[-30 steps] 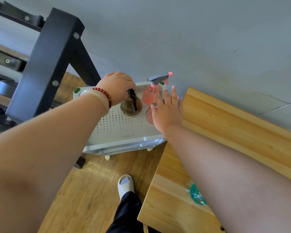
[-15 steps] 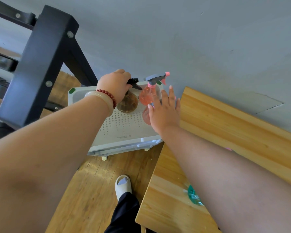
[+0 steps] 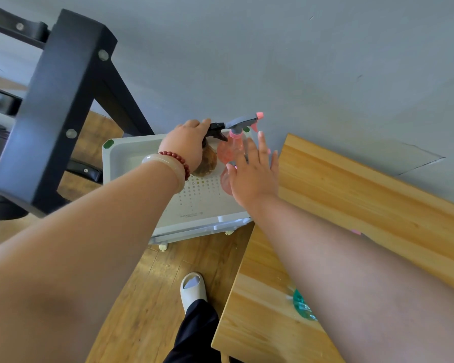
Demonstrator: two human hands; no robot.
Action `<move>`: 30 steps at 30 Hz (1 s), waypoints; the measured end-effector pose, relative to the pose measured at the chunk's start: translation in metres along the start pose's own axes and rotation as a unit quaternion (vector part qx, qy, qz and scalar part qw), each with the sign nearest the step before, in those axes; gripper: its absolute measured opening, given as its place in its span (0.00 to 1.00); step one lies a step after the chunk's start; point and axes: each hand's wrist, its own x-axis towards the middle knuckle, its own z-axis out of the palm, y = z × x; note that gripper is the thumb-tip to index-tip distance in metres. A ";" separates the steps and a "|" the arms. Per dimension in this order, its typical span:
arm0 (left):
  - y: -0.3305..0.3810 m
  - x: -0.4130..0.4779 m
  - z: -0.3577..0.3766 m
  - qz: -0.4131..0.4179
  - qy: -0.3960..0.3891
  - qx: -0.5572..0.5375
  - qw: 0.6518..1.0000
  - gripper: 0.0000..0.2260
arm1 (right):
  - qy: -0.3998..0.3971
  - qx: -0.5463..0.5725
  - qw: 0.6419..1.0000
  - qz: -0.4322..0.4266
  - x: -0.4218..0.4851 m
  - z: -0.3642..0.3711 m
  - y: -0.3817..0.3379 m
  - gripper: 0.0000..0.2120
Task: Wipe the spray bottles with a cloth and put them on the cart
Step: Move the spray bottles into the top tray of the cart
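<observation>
A white cart (image 3: pixel 131 155) with a perforated tray top stands against the grey wall. On its far right side my left hand (image 3: pixel 188 144) grips the black trigger head of a brown spray bottle (image 3: pixel 207 162) standing on the tray. Right beside it stands a pink spray bottle (image 3: pixel 230 150) with a grey trigger and pink nozzle. My right hand (image 3: pixel 254 174) hovers with straight, spread fingers over the pink bottle and partly hides another pink bottle (image 3: pixel 225 180). No cloth is in view.
A wooden table (image 3: pixel 351 205) lies to the right of the cart, with a teal object (image 3: pixel 303 306) half hidden under my right forearm. A black metal frame (image 3: pixel 55 106) stands at the left. My foot in a pale slipper (image 3: pixel 193 288) is on the wooden floor.
My left hand has shifted from the brown bottle's top to its trigger head, which now points right. My right hand stays spread near the pink bottles.
</observation>
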 end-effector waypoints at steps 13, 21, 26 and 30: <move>-0.001 -0.018 0.015 -0.007 0.003 0.000 1.000 0.42 | 0.010 -0.001 1.000 -0.018 -0.005 -0.002 0.004 0.28; 0.012 -0.029 0.009 -0.005 0.044 0.041 0.998 0.34 | 0.026 0.013 0.999 -0.024 -0.018 -0.012 0.011 0.29; 0.026 -0.046 0.015 -0.003 0.041 0.049 0.998 0.32 | 0.026 0.031 0.999 -0.022 -0.037 -0.016 0.023 0.28; 0.036 -0.062 0.023 0.011 0.045 0.052 0.998 0.32 | 0.019 0.046 0.999 -0.020 -0.052 -0.020 0.031 0.26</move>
